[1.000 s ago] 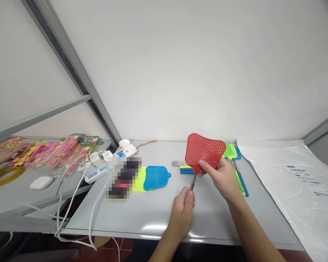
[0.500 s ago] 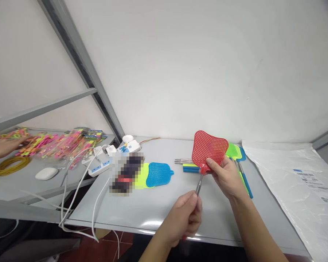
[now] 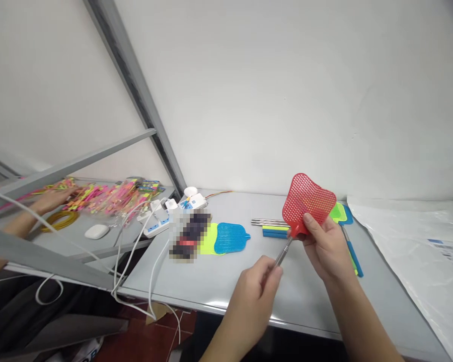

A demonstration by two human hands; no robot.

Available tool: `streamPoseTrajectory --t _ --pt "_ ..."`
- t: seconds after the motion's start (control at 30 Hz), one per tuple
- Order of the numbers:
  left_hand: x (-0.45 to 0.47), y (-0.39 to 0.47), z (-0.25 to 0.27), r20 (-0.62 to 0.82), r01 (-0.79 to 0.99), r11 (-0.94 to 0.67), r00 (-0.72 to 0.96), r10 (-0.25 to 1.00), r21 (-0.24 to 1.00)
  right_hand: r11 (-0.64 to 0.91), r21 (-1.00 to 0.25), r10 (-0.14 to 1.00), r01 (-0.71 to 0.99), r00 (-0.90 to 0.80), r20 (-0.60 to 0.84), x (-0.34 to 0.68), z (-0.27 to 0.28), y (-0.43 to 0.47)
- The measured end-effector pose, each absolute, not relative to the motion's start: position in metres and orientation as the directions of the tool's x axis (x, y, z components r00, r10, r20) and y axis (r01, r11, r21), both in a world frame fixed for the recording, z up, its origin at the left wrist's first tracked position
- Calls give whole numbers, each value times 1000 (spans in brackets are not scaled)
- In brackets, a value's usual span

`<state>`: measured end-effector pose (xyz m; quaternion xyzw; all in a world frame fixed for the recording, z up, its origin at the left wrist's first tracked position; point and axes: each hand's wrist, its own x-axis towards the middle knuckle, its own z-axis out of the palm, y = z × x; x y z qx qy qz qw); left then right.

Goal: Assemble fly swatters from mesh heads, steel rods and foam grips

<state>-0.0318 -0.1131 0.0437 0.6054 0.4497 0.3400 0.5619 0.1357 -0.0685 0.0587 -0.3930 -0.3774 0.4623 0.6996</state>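
Observation:
A red fly swatter [image 3: 305, 198] with a perforated head is held up over the table, tilted. My right hand [image 3: 326, 246] grips the base of its head, thumb on the front. My left hand [image 3: 254, 291] is closed round the metal rod below; the handle end is hidden in that hand. Behind them lie several metal rods with blue and yellow grips [image 3: 274, 232]. Left of my hands, a blue swatter head [image 3: 232, 238] overlaps a yellow one [image 3: 208, 239]. Right of my right hand rest green and blue swatters [image 3: 347, 216] with handles attached.
A white plastic bag [image 3: 407, 241] covers the table's right side. White power strips [image 3: 156, 221] with trailing cables and a blurred dark object [image 3: 190, 236] are at left. Past a grey metal frame, another person's hand [image 3: 55, 198] touches colourful small items [image 3: 117, 196].
The view has shifted left, so things appear further right. Both hands still hold the red swatter, and my left hand has turned on the rod. The other person's arm reaches further into view.

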Motion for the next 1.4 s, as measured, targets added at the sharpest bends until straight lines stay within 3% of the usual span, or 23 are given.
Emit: streamPoseTrajectory --t 0.13,0.33,0.53,0.7,0.83,1.17,1.4 --pt "-28 -116 44 53 325 -151 292 955 934 297 -913 901 -278 399 171 133 57 -76" --pt "-31 -118 47 0 292 -118 373 928 949 303 -939 857 -163 479 193 130 61 -85" --pt "-40 -117 49 -153 51 147 494 856 988 278 -938 910 -208 370 188 125 74 -92" --pt "-44 -116 51 -193 -164 365 617 763 916 269 -922 941 -278 280 190 119 77 -91" --pt "-44 -116 52 -211 -220 436 635 743 873 240 -914 958 -327 234 168 116 75 -87" --pt "-43 -119 54 -232 -39 290 503 833 956 204 -910 966 -361 222 129 117 63 -85" --pt "-39 -105 36 -196 -123 314 560 805 942 164 -928 978 -335 175 110 121 57 -71"
